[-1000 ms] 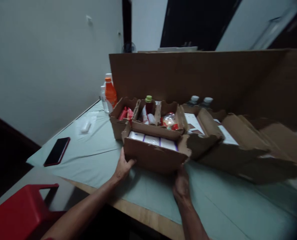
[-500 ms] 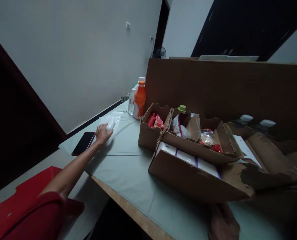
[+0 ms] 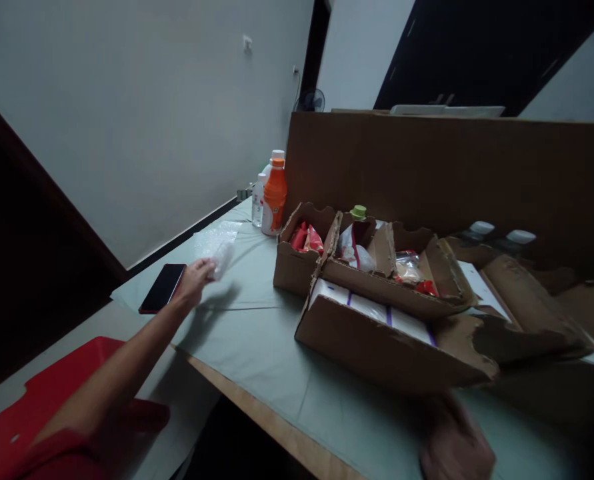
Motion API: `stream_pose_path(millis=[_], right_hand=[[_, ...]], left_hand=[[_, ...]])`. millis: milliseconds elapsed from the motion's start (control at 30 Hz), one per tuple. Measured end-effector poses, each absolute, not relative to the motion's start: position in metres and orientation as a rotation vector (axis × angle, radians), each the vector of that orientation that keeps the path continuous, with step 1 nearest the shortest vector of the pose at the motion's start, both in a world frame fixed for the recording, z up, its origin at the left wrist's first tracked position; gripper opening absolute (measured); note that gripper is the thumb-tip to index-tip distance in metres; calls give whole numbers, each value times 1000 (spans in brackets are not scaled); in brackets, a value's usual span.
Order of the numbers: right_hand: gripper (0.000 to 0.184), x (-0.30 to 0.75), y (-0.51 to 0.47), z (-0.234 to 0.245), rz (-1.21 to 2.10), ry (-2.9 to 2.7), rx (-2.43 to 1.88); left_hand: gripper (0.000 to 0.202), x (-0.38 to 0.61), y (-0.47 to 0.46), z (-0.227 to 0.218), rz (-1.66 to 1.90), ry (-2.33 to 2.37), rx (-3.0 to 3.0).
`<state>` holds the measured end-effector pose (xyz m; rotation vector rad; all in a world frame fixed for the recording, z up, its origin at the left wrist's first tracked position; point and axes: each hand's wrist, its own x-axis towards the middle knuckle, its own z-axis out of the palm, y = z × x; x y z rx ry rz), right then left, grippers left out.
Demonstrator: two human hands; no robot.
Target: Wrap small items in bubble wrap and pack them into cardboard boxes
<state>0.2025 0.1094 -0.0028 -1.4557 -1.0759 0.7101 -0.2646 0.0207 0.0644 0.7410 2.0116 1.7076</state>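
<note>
My left hand (image 3: 195,280) reaches out over the left part of the table, its fingers closed on a small white packet (image 3: 221,257) lifted just above the cloth, beside a sheet of clear plastic wrap (image 3: 217,235). A dark phone (image 3: 162,287) lies just left of that hand. My right hand (image 3: 451,440) rests low at the front edge of the table, below the torn cardboard box (image 3: 377,347) that holds white cartons (image 3: 371,308); its fingers are blurred.
More cardboard compartments (image 3: 297,263) hold red packets (image 3: 305,237), a green-capped bottle (image 3: 359,215) and a snack bag. An orange bottle (image 3: 275,197) and clear bottles stand behind. A tall cardboard panel (image 3: 427,167) backs the table. A red plastic stool (image 3: 31,400) is at lower left.
My left hand left the box, reached left to the white packet by the phone, closed on it and raised it. My right hand dropped from the box front toward the table edge.
</note>
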Motion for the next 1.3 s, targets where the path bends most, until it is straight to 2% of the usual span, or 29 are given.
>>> stream_pose_path(millis=[100,200,367,433,533,667,733,833,1000,1033,1133,1167,1300], right_hand=[[27,199,84,12,614,-823,-1279],[22,192,44,28,603,-892,-1189],[41,163,-7,35,1219,-1487,-1082],[41,155,-12,33,1284,-1567,-1010],[30,161,-10,35,1041,-1671,-1072],[31,189,2,49,228,-1916,-1142],[30,198,7,58,-39,-2069,-1089],[27,200,9,72,-91,-2177,-1023],[19,187,-6,104,308,-2177,-858],[18,186,-10,110,383,-2164,-831],[16,196,-18,123,494,-1983,-888],[15,204,-19,124,497,-1878,-950],[16,244,-18,115,460,-1444,-1221]], left_hand=[[32,-203,-22,57,1638,1691,717],[32,-140,-49,49,1550,1104,440],[28,-49,-51,33,1410,751,234],[24,-19,-49,25,1354,701,221],[25,4,-51,16,1272,742,284],[44,-13,-55,16,1473,1065,505],[45,-26,-56,25,1506,1230,717],[44,-31,-57,48,1439,1369,1137],[79,-11,-39,85,1311,1277,1799],[75,-8,-34,87,1219,1232,1840],[30,-9,-24,78,844,1115,1691],[24,-12,-24,71,731,1069,1579],[30,-38,-36,43,592,890,1213]])
